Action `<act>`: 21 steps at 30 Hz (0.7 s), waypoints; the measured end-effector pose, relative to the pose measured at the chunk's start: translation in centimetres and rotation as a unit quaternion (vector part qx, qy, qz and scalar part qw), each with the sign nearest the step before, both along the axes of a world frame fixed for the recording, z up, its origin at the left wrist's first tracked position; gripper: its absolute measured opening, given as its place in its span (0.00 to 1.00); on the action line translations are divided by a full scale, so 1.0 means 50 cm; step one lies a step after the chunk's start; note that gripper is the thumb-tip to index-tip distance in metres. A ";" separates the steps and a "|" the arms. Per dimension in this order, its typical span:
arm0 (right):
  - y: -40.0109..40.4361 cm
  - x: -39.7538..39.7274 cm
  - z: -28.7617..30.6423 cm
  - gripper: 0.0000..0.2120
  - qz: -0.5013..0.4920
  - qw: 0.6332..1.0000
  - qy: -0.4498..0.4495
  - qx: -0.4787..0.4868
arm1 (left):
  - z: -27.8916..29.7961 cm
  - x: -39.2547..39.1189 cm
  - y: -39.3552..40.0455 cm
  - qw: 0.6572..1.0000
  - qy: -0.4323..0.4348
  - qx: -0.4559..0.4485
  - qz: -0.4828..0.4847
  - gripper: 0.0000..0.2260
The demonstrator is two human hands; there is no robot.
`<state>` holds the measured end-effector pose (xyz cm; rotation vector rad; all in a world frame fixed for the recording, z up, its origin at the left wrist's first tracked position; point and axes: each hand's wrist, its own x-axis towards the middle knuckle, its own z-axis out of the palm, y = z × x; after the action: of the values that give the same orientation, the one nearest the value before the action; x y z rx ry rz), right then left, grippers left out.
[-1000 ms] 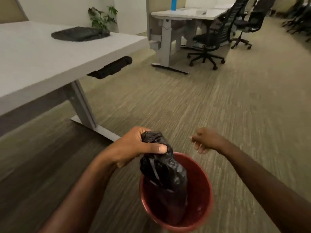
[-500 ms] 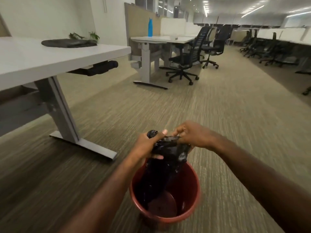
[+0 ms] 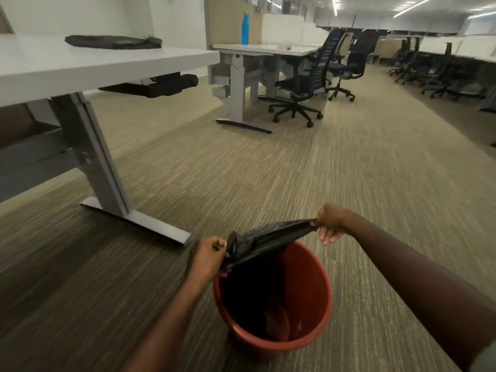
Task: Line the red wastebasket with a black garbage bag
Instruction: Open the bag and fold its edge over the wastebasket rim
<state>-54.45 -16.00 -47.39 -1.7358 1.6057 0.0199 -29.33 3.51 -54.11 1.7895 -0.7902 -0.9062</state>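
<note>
The red wastebasket (image 3: 308,318) stands on the carpet low in the head view. A black garbage bag (image 3: 268,236) is stretched over its far rim, and the bag's lower part hangs down inside the basket. My left hand (image 3: 208,256) pinches the bag's left end at the basket's left rim. My right hand (image 3: 330,221) pinches the bag's right end, held up and beyond the basket's far right rim. The two hands pull the bag's top edge taut between them.
A white desk (image 3: 107,63) with a grey leg and foot (image 3: 134,218) stands to the left, close to the basket. A dark mat (image 3: 112,41) lies on it. Another desk with a blue bottle (image 3: 244,28) and office chairs (image 3: 298,89) stand further back.
My hands have moved apart, spreading the bunched bag into a taut strip over the basket. The right hand, empty a second ago, now grips the bag. The view tilted up.
</note>
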 end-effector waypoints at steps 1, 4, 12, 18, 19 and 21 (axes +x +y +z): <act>-0.001 -0.002 -0.021 0.10 -0.001 1.000 0.003 -0.010 | -0.016 0.008 0.003 0.999 -0.030 -0.008 0.018 0.06; -0.006 -0.016 -0.077 0.07 0.011 0.994 0.029 -0.108 | -0.029 0.041 0.006 0.996 -0.070 -0.033 0.049 0.05; 0.009 -0.008 -0.096 0.16 -0.291 0.874 -0.386 0.036 | -0.052 0.057 0.003 0.921 -0.370 -0.027 0.116 0.09; 0.035 -0.022 -0.114 0.17 -0.169 0.942 -0.284 -0.054 | -0.129 0.092 -0.024 0.950 0.271 -0.005 0.157 0.09; 0.039 -0.025 -0.132 0.18 -0.111 0.962 -0.220 -0.117 | -0.138 0.098 -0.033 0.922 0.348 0.001 0.168 0.11; 0.047 -0.030 -0.166 0.18 -0.036 0.972 -0.130 -0.194 | -0.151 0.107 -0.060 0.915 0.358 0.010 0.184 0.12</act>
<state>-55.93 -13.63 -55.71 -1.8730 1.5465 -0.5697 -23.99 0.53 -61.66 1.3876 0.0284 -1.1940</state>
